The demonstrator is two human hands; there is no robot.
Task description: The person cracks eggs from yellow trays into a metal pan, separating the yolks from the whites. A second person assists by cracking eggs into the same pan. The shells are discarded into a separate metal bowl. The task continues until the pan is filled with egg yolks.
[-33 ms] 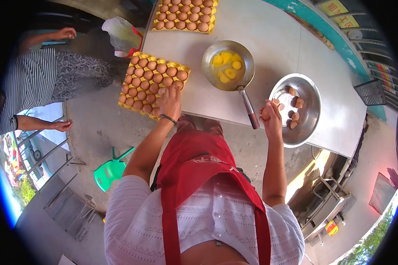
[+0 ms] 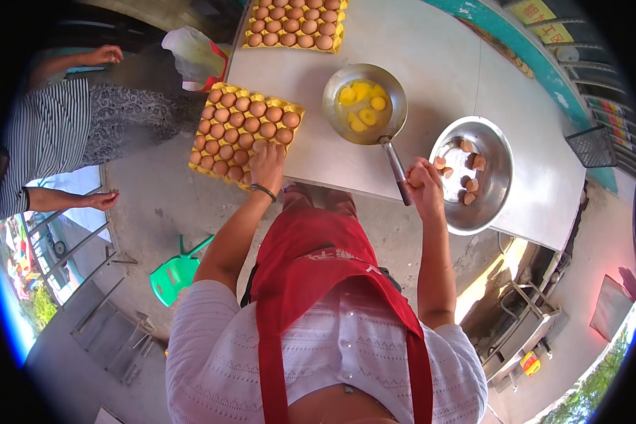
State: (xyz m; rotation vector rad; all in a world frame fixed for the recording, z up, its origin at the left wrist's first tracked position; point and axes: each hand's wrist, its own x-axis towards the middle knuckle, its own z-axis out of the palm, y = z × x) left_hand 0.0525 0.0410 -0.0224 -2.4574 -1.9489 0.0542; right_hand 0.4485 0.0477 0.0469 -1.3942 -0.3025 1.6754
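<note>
Many eggs (image 2: 236, 119) in a yellow tray (image 2: 294, 107), at 11 o'clock from the left hand (image 2: 268, 166).
Its fingers bend over them, grip impossible to tell; the right hand (image 2: 425, 185) is curled, contents hidden, with a bowl (image 2: 498, 173) of shells (image 2: 478, 163) at its 3 o'clock and a pan (image 2: 394, 92) of yolks (image 2: 368, 117) at 11.

Signs and lettering, head view
We spot red characters on a yellow sign (image 2: 553, 34), white print on the red apron (image 2: 325, 237); the multicoloured poster (image 2: 610, 124) is too small to read.
</note>
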